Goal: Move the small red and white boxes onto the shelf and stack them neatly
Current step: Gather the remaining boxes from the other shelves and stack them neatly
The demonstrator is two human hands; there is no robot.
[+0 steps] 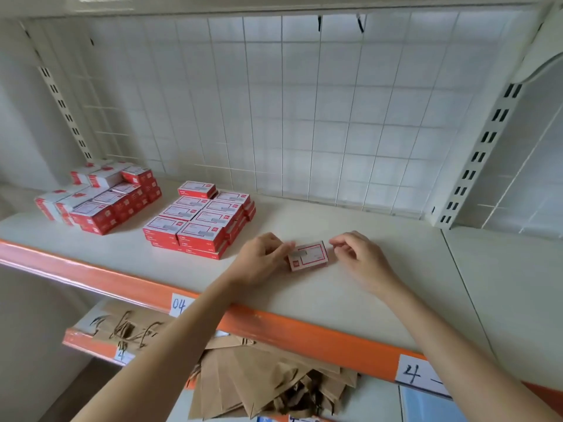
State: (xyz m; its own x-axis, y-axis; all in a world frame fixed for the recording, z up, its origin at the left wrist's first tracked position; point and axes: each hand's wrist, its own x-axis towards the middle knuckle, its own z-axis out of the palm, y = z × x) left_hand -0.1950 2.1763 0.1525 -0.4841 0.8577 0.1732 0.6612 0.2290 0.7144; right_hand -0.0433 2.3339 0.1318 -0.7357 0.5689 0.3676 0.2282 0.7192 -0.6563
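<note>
One red and white box (pixel 308 256) lay flat near the shelf's (pixel 350 296) front edge, between both hands: left hand (pixel 262 259) pinched its left end, right hand (pixel 359 257) hovered curled, apparently released.

Left hand (pixel 260 257) pinches a small box (pixel 308 256) on the shelf (pixel 350 293), right hand (pixel 359 255) beside.

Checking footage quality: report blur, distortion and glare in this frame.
Head view: wide-angle bowing bends the orange shelf edge and uprights; print on the box between the hands is too soft to read; light even, glare only at the top edge.
</note>
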